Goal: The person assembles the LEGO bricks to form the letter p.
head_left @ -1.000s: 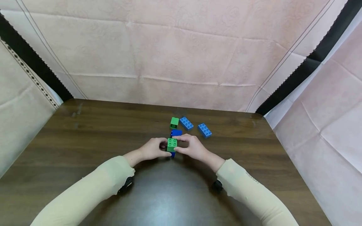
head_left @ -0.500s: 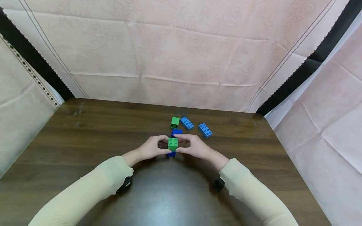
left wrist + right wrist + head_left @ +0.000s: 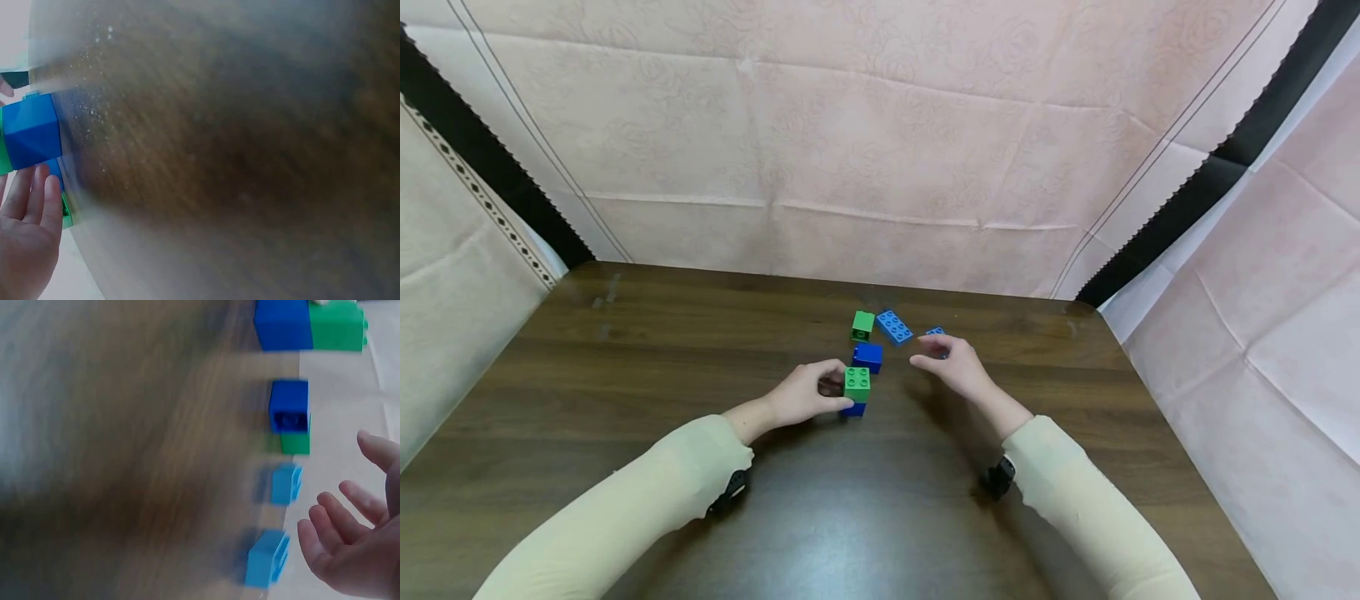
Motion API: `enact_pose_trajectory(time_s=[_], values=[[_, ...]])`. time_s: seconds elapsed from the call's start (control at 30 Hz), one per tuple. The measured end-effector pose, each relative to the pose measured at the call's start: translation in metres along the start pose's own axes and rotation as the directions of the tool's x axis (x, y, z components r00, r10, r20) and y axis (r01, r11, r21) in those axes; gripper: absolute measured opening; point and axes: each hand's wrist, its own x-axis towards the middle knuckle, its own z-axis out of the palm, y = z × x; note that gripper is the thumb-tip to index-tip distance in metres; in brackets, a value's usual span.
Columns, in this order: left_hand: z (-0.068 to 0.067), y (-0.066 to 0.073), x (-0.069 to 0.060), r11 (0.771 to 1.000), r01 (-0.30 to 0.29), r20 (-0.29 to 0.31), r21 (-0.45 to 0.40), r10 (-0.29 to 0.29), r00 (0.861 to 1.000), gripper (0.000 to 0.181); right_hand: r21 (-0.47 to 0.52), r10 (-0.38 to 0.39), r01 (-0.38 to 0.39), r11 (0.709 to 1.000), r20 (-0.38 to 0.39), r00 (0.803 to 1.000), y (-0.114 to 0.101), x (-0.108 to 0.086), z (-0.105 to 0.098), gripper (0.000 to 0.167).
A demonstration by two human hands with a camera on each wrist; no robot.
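Observation:
A green toy brick (image 3: 857,383) sits on top of a dark blue brick (image 3: 854,410), making a two-brick stack near the table's middle. My left hand (image 3: 801,396) holds this stack from the left, thumb along its near side and fingers behind. The left wrist view shows the stack's blue brick (image 3: 34,128) just above the fingertips. My right hand (image 3: 955,367) hovers to the right with nothing in its grasp, thumb and fingers apart. It partly covers the right-hand light blue brick (image 3: 935,331). In the right wrist view its fingers (image 3: 331,522) are loosely spread.
Just behind the stack lies another dark blue brick (image 3: 868,357), with a green brick (image 3: 862,323) beyond it. A light blue brick (image 3: 895,327) lies beside that green one. The wooden table (image 3: 700,333) ends at a pale cloth wall (image 3: 850,167).
My right hand has let go of the stack and moved right and away, toward the right-hand light blue brick. My left hand stays at the stack.

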Motion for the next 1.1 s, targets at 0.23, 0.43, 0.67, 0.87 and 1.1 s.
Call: enact_pose_trajectory(time_s=[0.23,0.43,0.67,0.87,1.1], values=[[0.0,0.0,0.0,1.0,0.004,0.008,-0.009,-0.004,1.0,0.028,0.126,0.156,-0.147,0.981,-0.071,0.985,0.021,0.013,-0.014,0.045],[0.0,0.0,0.0,0.999,0.005,0.012,-0.032,-0.004,1.0,0.027,0.238,0.279,-0.245,0.94,-0.122,0.953,0.03,0.021,-0.02,0.044],[-0.001,-0.001,0.0,0.999,0.012,0.014,-0.043,-0.011,1.0,0.026,0.252,0.34,-0.291,0.923,-0.181,0.923,0.037,0.027,-0.02,0.047],[-0.001,-0.001,0.0,0.999,0.008,0.025,-0.047,-0.007,1.0,0.026,0.158,0.338,-0.316,0.936,-0.145,0.93,0.044,0.03,-0.014,0.051],[-0.002,-0.001,0.001,0.999,0.003,0.027,-0.054,-0.001,1.0,0.025,0.018,0.307,-0.307,0.951,-0.136,0.942,0.043,0.031,-0.008,0.056]])
